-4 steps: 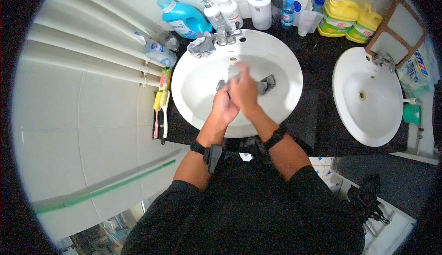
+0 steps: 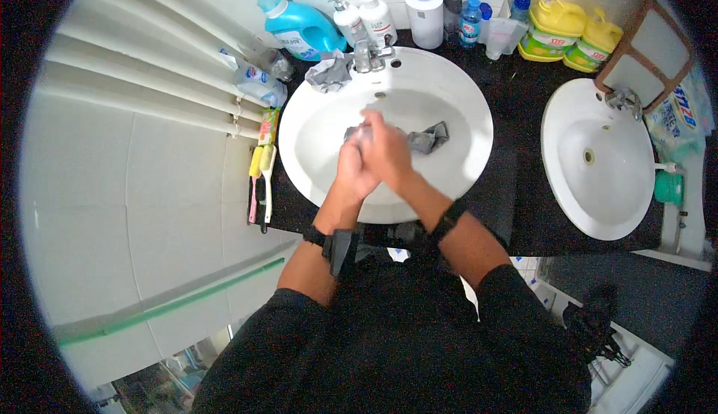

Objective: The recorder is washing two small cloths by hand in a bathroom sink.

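Over the large white sink, my left hand and my right hand press together, closed around a wet grey cloth. This cloth looks like a sock, though its kind is not certain. One end of it trails out to the right of my right hand, and a small bit shows left of my fingers. My right hand lies partly over the left, and the fingers are slightly blurred. A second crumpled grey cloth rests on the far left rim, beside the metal faucet.
Along the wall stand a blue detergent jug, white pump bottles and yellow jugs. Brushes lie on the counter's left. A smaller sink is at the right, with a brown-framed panel leaning behind it.
My right hand has shifted a little left, and its raised fingers have folded down against my left hand. The trailing cloth end has moved slightly.
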Demonstrator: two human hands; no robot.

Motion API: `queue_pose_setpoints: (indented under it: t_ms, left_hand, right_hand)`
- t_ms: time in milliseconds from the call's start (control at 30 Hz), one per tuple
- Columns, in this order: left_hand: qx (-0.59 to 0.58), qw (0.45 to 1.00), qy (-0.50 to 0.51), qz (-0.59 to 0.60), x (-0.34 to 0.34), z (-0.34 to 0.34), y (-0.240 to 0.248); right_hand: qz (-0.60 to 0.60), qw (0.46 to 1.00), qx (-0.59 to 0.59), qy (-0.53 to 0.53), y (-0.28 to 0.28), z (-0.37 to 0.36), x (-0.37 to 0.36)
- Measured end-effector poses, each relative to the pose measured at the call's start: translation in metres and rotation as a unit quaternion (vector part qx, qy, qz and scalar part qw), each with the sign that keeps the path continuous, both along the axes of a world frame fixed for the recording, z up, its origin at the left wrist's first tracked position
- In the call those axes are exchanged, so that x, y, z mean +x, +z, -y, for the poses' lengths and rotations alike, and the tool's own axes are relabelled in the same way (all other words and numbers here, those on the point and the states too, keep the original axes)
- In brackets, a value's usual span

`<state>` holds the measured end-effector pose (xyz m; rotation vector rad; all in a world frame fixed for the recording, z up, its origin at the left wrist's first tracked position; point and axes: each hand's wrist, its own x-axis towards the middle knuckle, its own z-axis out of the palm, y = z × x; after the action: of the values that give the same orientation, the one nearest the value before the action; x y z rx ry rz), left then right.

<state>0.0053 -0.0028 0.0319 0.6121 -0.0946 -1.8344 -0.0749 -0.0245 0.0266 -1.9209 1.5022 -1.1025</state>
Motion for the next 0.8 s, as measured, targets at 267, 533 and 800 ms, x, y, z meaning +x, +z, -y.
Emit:
queue_pose_setpoints:
  t_ms: [267, 533, 800]
  left_hand:
    - [-0.238, 0.824, -0.103, 0.503, 0.021, 0.005, -0.022]
    - [-0.091, 0.992, -0.083, 0.002, 0.020, -0.003, -0.006]
    - [-0.009, 0.998, -0.061, 0.034, 0.020, 0.002, -0.006]
  right_hand:
    - [0.063, 0.997, -0.036, -0.007, -0.011, 0.003, 0.015]
    - [-0.036, 0.998, -0.036, 0.044, -0.003, 0.006, 0.018]
    - [-0.036, 0.995, -0.090, 0.019, 0.001, 0.002, 0.018]
